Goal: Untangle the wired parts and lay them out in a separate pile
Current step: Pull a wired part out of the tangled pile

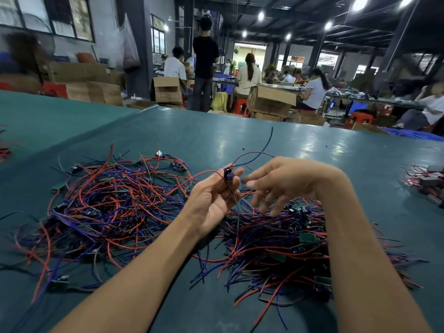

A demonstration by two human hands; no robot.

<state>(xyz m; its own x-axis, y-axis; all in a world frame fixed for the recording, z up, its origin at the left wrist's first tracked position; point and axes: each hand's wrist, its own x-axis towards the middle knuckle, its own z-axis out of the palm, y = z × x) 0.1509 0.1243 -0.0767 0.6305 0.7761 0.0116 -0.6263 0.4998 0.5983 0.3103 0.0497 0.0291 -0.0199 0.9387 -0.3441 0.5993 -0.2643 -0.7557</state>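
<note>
My left hand (213, 200) is raised palm-up above the table and pinches a small black wired part (227, 174) between thumb and fingertips. Its red and blue wires (254, 156) loop up and to the right, and a thin black lead hangs down from it. My right hand (278, 182) hovers just to the right, fingers spread and relaxed, holding nothing. A tangled heap of red and blue wired parts (113, 200) lies to the left. A second heap with small green boards (283, 239) lies under my right hand.
The green table (312, 150) stretches ahead to its far edge. Another bundle of wired parts (427, 181) lies at the right edge, and a few red wires (3, 152) at the far left. Beyond the table, people sit and stand among cardboard boxes.
</note>
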